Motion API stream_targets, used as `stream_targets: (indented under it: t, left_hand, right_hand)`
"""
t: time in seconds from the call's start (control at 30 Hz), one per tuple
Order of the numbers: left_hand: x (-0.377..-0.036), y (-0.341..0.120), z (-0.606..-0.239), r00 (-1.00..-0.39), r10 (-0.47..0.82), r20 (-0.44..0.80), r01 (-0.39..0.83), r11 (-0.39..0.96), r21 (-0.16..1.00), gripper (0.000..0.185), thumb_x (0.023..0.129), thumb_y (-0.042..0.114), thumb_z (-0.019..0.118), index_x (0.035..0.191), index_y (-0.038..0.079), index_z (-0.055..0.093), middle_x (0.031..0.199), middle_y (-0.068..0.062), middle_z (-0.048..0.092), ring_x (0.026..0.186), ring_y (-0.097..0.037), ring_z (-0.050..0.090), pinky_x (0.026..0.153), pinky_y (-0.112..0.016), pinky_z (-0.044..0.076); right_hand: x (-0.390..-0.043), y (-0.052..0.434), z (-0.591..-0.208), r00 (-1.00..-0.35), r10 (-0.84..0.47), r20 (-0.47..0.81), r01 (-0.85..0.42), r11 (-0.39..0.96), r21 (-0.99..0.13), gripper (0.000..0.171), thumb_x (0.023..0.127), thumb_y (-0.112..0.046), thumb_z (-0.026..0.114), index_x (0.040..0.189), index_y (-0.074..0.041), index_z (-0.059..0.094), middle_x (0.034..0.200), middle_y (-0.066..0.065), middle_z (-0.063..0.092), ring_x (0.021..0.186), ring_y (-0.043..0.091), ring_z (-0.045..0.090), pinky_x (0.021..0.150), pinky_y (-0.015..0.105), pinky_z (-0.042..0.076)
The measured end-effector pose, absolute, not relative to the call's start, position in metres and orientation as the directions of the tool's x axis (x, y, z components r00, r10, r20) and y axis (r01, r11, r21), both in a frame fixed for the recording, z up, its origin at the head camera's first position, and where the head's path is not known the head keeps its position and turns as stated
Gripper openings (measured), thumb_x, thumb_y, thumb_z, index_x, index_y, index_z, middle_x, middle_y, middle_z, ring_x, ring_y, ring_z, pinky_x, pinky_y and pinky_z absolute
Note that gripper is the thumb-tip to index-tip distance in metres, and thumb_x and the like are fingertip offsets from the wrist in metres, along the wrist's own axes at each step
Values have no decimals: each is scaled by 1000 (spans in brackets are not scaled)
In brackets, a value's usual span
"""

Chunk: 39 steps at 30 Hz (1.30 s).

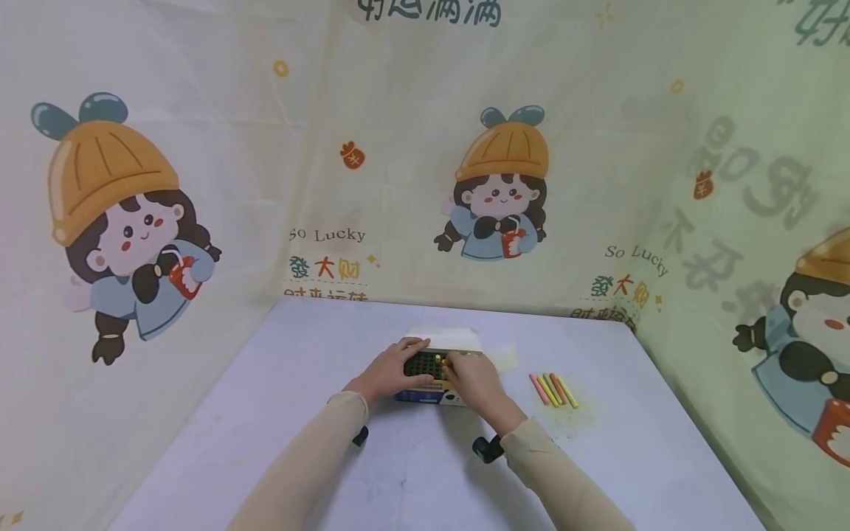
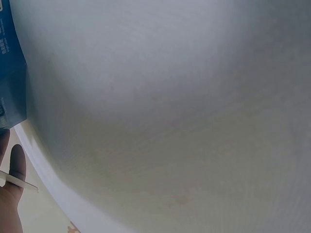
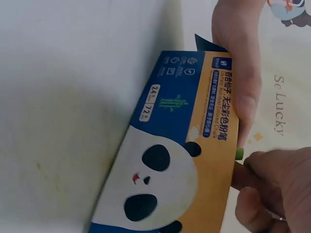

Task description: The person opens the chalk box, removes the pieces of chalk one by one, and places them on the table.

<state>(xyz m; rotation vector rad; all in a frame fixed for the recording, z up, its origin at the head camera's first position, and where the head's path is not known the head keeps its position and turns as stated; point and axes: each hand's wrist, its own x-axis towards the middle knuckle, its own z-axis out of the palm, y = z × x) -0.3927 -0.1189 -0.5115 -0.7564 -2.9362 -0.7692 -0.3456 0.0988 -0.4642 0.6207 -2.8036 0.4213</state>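
Chalk sticks fill an open blue-and-orange cardboard box printed with a panda face (image 1: 425,383), which is set near the middle of a pale lavender table (image 1: 279,413), its white lid flap folded back toward the wall. The box is steadied by the left hand (image 1: 392,369), whose fingers are curled over the far left edge of the box while the thumb is pressed along its orange front panel, as is shown in the right wrist view (image 3: 238,73). A green chalk stick (image 3: 239,154) is pinched between the fingertips of the right hand (image 1: 473,380) at the top edge of the box; only its end is visible. Five loose chalk sticks in pink, yellow, green and orange (image 1: 554,389) are laid side by side on the table, well to the right of the box, with a dusting of yellow powder just beside them. A cream cloth backdrop printed with cartoon girls in orange hats (image 1: 505,184) is hung behind the table.
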Motion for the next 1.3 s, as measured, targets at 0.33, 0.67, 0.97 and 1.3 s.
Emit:
stream_targets:
  t: [0.33, 0.67, 0.97, 1.3]
  left_hand:
    - [-395, -121, -515, -879, 459, 128, 463, 759, 459, 89, 89, 75, 61, 163, 35, 32, 164, -1, 37, 140, -34, 47, 112, -57, 43]
    - [-393, -122, -512, -879, 458, 135, 466, 759, 455, 89, 90, 75, 61, 163, 33, 33, 164, -2, 37, 140, -34, 47, 112, -57, 43]
    - [-394, -122, -513, -883, 450, 130, 457, 764, 456, 88, 90, 74, 62, 163, 34, 33, 164, 0, 37, 139, -32, 48, 112, -55, 43]
    - [-395, -121, -512, -875, 464, 140, 473, 754, 455, 90, 90, 75, 61, 163, 30, 34, 163, -2, 38, 135, -33, 50, 109, -56, 45]
  right_hand:
    - [-349, 105, -458, -846, -493, 204, -533, 772, -345, 15, 101, -10, 67, 110, -6, 78, 101, 7, 78, 76, 11, 67, 72, 31, 59]
    - [-354, 110, -461, -825, -538, 171, -559, 737, -380, 10, 100, -10, 68, 105, -11, 76, 101, 4, 77, 89, 16, 71, 80, 36, 60]
    - [-351, 108, -463, -826, -531, 191, -563, 759, -326, 14, 106, -18, 60, 118, -16, 67, 92, -2, 74, 68, 6, 57, 65, 26, 51]
    - [-355, 109, -467, -859, -477, 184, -506, 744, -436, 14, 108, -30, 55, 110, -16, 57, 67, -4, 57, 53, 9, 46, 52, 24, 39]
